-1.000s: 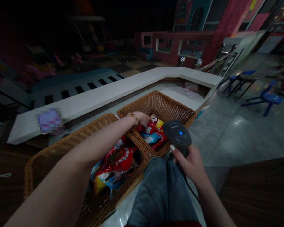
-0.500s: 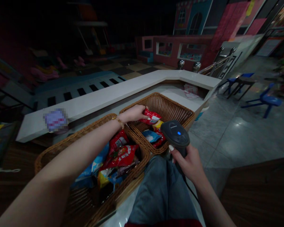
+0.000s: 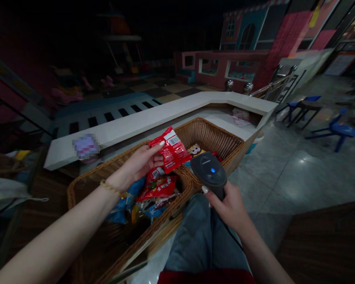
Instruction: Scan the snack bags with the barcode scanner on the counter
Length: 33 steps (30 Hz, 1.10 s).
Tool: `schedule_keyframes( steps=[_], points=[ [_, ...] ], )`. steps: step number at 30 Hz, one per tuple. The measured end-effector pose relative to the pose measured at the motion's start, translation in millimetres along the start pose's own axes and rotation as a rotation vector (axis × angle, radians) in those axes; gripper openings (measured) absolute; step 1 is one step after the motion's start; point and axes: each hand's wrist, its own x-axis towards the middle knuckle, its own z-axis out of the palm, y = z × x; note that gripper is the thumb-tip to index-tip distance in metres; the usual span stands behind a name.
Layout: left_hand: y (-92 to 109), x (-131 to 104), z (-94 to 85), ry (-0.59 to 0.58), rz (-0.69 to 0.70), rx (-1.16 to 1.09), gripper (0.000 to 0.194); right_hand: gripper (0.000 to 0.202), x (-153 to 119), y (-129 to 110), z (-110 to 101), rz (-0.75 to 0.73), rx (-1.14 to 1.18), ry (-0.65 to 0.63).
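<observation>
My left hand [image 3: 143, 161] grips a red snack packet [image 3: 175, 152] by its left edge, above the place where the two baskets meet. The packet's barcode faces up toward me. In my right hand [image 3: 227, 203] is a dark barcode scanner [image 3: 209, 170] with a blue light on top, its head just right of the packet and apart from it. Several red and blue snack packets [image 3: 158, 189] lie in the near wicker basket [image 3: 73, 193]. Inside the far wicker basket [image 3: 225, 132] a yellow packet [image 3: 195, 150] and some red show, partly hidden by the scanner.
Behind the baskets runs a white counter ledge [image 3: 154, 118], with a blurred purple card [image 3: 85, 146] at its left end. Blue chairs [image 3: 341, 128] stand on the grey tiled floor to the right. A grey bag [image 3: 8, 193] lies at the far left.
My left hand has lifted the red packet out of the far basket and brought it left and toward me, turning its barcode up. The scanner has shifted slightly left.
</observation>
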Motion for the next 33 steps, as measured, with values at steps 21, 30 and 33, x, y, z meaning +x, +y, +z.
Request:
schedule_keyframes(
  steps=[21,30,33],
  points=[
    [-20.4,5.5,-12.3,0.007,0.327,0.226,0.053,0.01,-0.3,-14.8,20.3,-0.057,0.019,-0.087],
    [-23.1,8.1,-15.3,0.023,0.344,0.26,0.047,0.015,-0.6,-16.5,20.1,-0.038,0.037,-0.112],
    [-22.8,8.4,-15.4,0.013,0.345,0.26,0.047,0.021,-1.0,-16.7,20.2,-0.037,0.038,-0.11]
  ],
)
